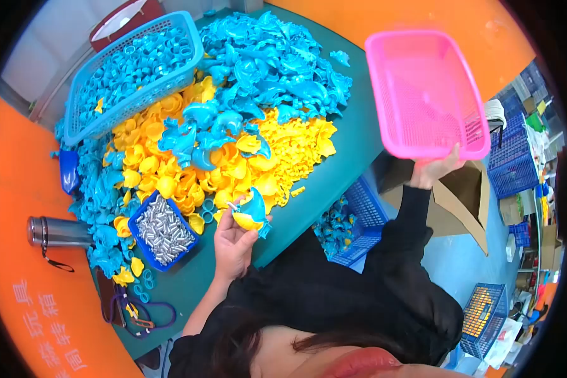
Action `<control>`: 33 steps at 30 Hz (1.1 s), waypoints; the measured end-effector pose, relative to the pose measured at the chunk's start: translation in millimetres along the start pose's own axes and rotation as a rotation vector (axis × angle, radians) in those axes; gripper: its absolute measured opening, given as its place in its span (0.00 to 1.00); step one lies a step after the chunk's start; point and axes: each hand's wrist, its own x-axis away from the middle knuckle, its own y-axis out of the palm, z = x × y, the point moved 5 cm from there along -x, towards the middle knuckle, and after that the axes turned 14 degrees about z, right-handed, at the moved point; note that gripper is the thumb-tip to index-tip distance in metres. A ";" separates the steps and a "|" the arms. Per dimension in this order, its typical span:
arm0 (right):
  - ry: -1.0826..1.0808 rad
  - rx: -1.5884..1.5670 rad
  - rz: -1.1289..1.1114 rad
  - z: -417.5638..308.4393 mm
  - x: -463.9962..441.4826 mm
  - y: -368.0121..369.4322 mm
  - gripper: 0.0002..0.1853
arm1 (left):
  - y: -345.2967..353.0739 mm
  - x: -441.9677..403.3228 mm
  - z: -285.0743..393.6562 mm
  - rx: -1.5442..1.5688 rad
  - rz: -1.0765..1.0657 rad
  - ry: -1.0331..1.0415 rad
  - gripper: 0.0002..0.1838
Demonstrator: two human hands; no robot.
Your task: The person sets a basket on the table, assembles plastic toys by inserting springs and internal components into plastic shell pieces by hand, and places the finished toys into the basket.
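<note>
My left hand (235,247) is closed around a small blue-and-yellow plastic piece (252,213), held over the front edge of the green table (296,220). A thin pale pin-like part sticks out beside it. My right hand (435,169), stretched out to the right, grips the lower rim of a pink mesh basket (416,94) with nothing in it. Near my left hand lie a pile of yellow parts (176,179) and a blue tray (164,232) full of small metal pieces. Blue curved parts (264,57) are heaped farther back.
A light blue basket (132,75) of blue rings leans over the piles at the back left. A steel flask (63,232) lies at the left. Below the table are a blue crate (359,220) holding parts and a cardboard box (463,195). More crates (510,157) stand right.
</note>
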 end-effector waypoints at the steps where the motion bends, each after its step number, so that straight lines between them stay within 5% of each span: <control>1: 0.008 0.029 -0.015 2.9 1.7 -9.3 0.25 | 0.0 -0.5 -1.3 -0.004 -0.006 -0.005 0.37; 7: 0.399 0.245 0.131 47.2 28.9 -39.7 0.24 | -0.4 5.2 -4.1 -0.020 -0.027 0.000 0.37; 11: 0.679 0.392 0.088 57.1 80.8 -22.5 0.37 | -5.0 8.0 -2.8 -0.020 -0.028 0.013 0.36; 19: 0.777 0.540 0.065 67.6 55.1 -64.2 0.45 | -3.1 18.6 10.2 0.008 0.029 0.032 0.36; 20: 0.773 0.507 0.134 59.8 53.8 -65.5 0.41 | -3.0 21.2 12.4 0.019 0.054 0.033 0.36; 23: 0.185 0.442 0.021 20.7 50.6 -40.0 0.33 | -5.1 29.8 19.4 0.055 0.088 0.006 0.35; 26: -0.312 0.405 -0.274 -31.7 88.6 7.7 0.26 | 1.6 38.2 33.1 0.059 0.114 0.059 0.35; 30: -0.023 0.308 -0.911 -41.7 195.2 39.5 0.10 | -3.3 57.2 45.7 0.123 0.152 0.060 0.32; 31: -0.091 0.311 -1.219 -55.8 230.8 49.6 0.11 | -5.7 62.7 48.7 0.120 0.171 0.065 0.31; 33: -0.152 0.090 -1.387 -83.0 286.2 56.5 0.13 | -17.7 72.0 51.9 0.082 0.209 0.118 0.31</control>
